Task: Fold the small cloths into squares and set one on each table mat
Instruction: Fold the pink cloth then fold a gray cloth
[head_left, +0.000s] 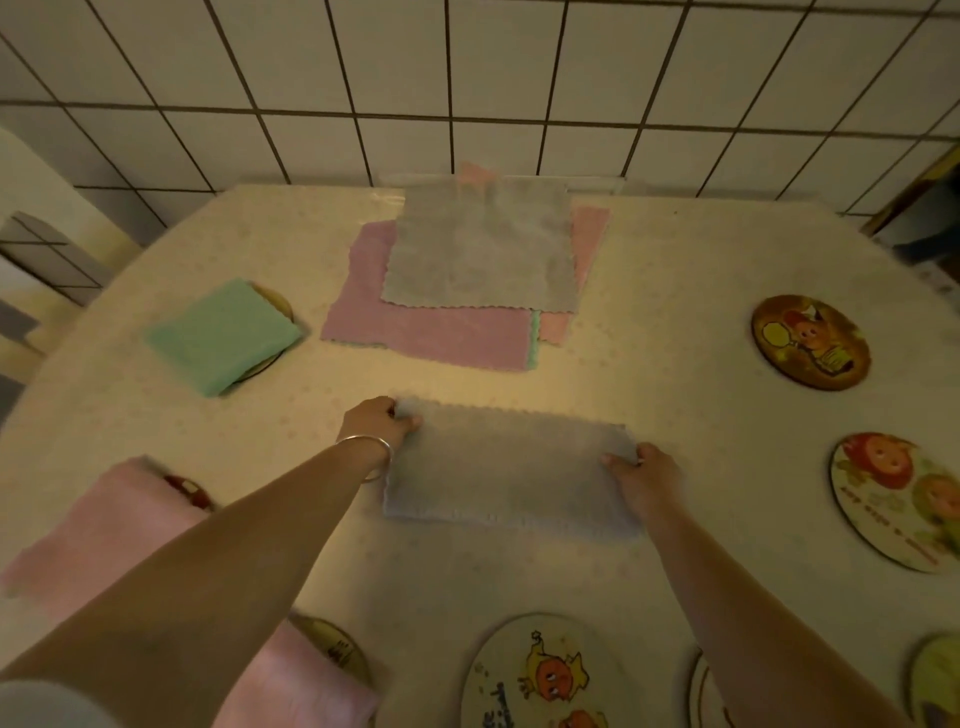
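A grey cloth (506, 467) lies in front of me on the table, folded in half into a wide rectangle. My left hand (376, 421), with a bracelet on the wrist, pinches its far left corner. My right hand (644, 475) pinches its right edge. Beyond it a pile of unfolded cloths has a grey one (480, 244) on top of a pink one (426, 322). A folded green cloth (223, 340) sits on a mat at the left. Two folded pink cloths (104, 525) (306, 686) cover mats at the near left.
Round picture mats without cloths lie at the right (810, 340) (898, 499) and near edge (550, 675) (940, 680). The table (675, 322) has a pale patterned covering. A white tiled wall (467, 78) rises behind it. A chair back (47, 249) shows at the far left.
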